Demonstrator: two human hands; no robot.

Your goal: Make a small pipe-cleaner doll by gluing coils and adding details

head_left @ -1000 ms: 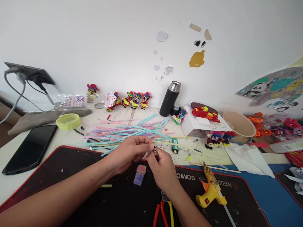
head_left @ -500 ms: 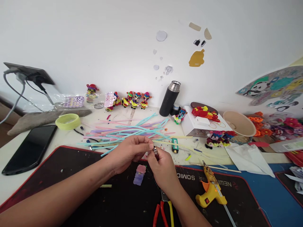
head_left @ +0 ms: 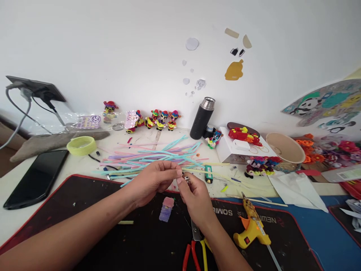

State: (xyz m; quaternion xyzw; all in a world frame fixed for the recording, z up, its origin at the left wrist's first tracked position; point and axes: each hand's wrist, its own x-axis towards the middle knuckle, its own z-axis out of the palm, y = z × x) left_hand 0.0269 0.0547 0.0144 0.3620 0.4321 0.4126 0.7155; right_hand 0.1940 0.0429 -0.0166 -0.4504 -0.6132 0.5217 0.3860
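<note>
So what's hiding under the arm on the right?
Pliers lie on the black mat there. Their red and yellow handles and part of the metal head show beside the right hand's wrist. The arm covers the tips, so their shape cannot be seen.

Both forearms are showing bare, entering from seven and five o'clock; no sleeves are reaching the wrists. The left hand [head_left: 152,182] and right hand [head_left: 196,197] are wearing nothing, nails short.

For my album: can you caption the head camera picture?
Left hand and right hand pinch a tiny piece above straws.
</note>
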